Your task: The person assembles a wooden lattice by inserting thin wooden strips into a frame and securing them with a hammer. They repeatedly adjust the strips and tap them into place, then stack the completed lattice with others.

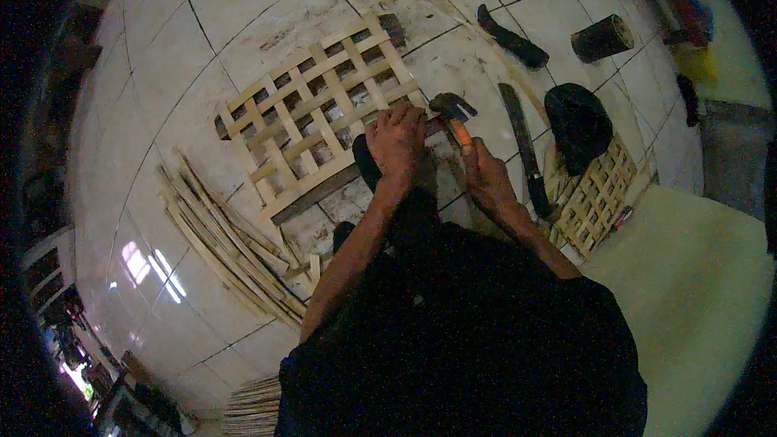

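A woven lattice panel (312, 117) of pale flat strips lies on a wooden frame (320, 194) on the floor in front of me. My left hand (396, 144) presses down at the panel's right edge, its fingers bent together; whatever they pinch is hidden beneath them. Just to the right, my right hand (488, 174) grips the orange handle of a claw hammer (455, 108). The hammer's dark head is close to the left fingertips, beside the frame's right end. A dark shoe (366, 163) shows by the frame under my left wrist.
Loose pale strips (222, 239) lie at left, with another bundle (252, 409) below. At right are a machete (524, 146), a dark sheath-like piece (511, 39), a short log (603, 38), a black cap-like item (578, 125) and a second woven panel (600, 194). A pale green surface (696, 291) is beside me.
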`<move>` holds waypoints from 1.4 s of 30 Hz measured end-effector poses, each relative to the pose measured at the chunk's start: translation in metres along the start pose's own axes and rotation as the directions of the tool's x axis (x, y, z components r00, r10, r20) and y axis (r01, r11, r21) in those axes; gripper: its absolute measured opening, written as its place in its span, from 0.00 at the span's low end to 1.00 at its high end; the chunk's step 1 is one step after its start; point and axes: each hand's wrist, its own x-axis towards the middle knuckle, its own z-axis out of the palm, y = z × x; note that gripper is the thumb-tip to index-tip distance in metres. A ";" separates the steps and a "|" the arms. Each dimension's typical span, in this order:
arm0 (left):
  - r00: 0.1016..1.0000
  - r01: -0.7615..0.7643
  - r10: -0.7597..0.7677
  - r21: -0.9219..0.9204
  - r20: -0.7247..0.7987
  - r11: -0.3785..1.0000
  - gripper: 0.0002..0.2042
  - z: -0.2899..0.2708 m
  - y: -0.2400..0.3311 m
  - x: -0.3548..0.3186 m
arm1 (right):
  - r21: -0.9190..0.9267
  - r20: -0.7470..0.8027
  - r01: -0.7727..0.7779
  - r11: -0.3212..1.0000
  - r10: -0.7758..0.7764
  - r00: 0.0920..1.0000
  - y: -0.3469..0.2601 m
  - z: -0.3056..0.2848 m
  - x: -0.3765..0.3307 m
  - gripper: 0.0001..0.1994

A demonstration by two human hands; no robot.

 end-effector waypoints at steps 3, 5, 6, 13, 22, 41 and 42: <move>0.989 -0.075 0.073 -0.013 -0.131 0.997 0.10 0.001 -0.007 -0.005 | -0.046 -0.047 0.036 0.998 -0.039 0.998 0.014 0.006 0.002 0.14; 0.997 -0.068 0.069 0.022 -0.046 0.997 0.11 -0.016 -0.007 -0.010 | -0.054 -0.047 0.039 0.998 -0.042 0.998 0.013 0.006 0.002 0.13; 0.998 -0.066 0.066 0.039 -0.003 0.997 0.11 -0.022 -0.008 -0.011 | -0.058 -0.047 0.040 0.997 -0.043 0.998 0.011 0.005 0.002 0.13; 0.998 -0.063 0.061 -0.136 -0.012 0.989 0.11 -0.012 -0.024 -0.011 | 0.007 -0.132 0.266 0.964 -0.263 0.956 0.001 0.000 -0.003 0.12; 0.996 -0.079 0.082 -0.130 0.020 0.988 0.08 -0.022 -0.017 -0.004 | -0.038 -0.101 0.192 0.981 -0.195 0.976 0.005 -0.006 0.005 0.15; 0.986 -0.159 0.157 -0.041 -0.059 0.986 0.09 -0.012 -0.025 -0.005 | -0.059 -0.058 0.148 0.987 -0.151 0.987 0.023 0.022 0.007 0.14; 0.979 -0.175 0.173 -0.013 -0.104 0.984 0.09 -0.010 -0.028 -0.007 | -0.028 -0.070 0.138 0.990 -0.140 0.988 0.018 0.017 0.002 0.14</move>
